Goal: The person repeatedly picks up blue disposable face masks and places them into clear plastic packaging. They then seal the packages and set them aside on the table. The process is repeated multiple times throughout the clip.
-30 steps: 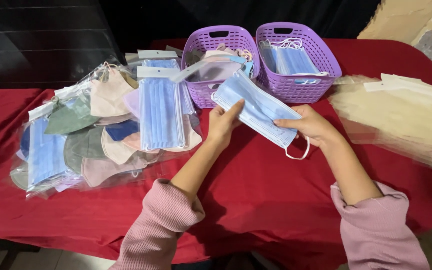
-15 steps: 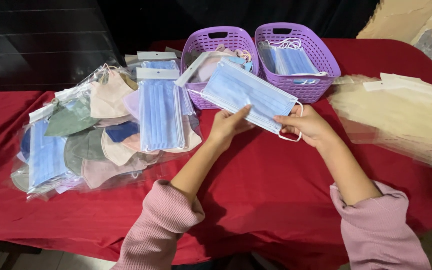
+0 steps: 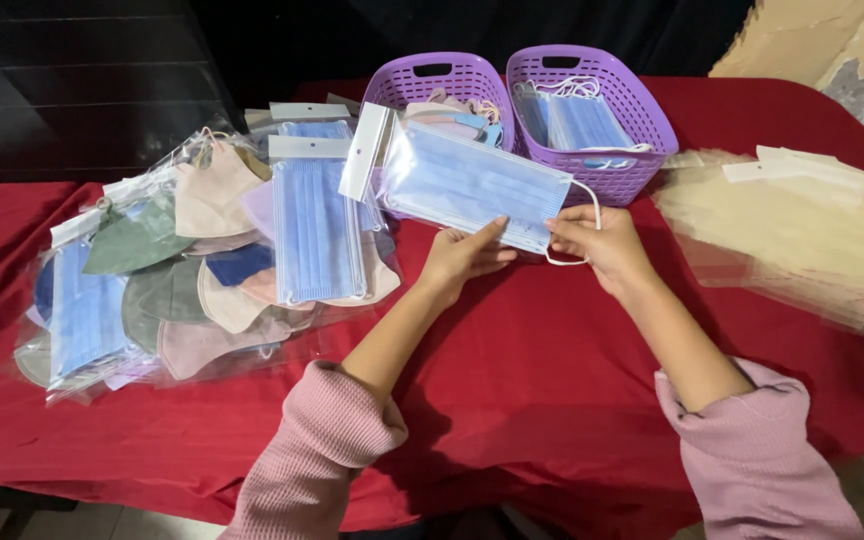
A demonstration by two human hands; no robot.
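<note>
Packaged masks (image 3: 202, 270) lie heaped in clear sleeves well to the left of the left hand, blue pleated ones mixed with green, beige and pink ones, all on the red tablecloth (image 3: 512, 400). Nearer the hands, a sleeved blue mask (image 3: 314, 228) with a white header rests on top of that heap. The left hand (image 3: 464, 255) pinches the lower edge of a clear plastic sleeve (image 3: 422, 170) that already covers most of a blue pleated mask (image 3: 477, 190), held up just above the cloth between both hands. The right hand (image 3: 607, 245) grips the mask's right end, where a white ear loop (image 3: 577, 225) curls over the fingers. Beyond the hands stand two purple baskets: the left basket (image 3: 442, 85) holds pale assorted masks, the right basket (image 3: 642, 130) blue ones. Well right of the right hand lies a stack of empty clear sleeves (image 3: 802, 240).
</note>
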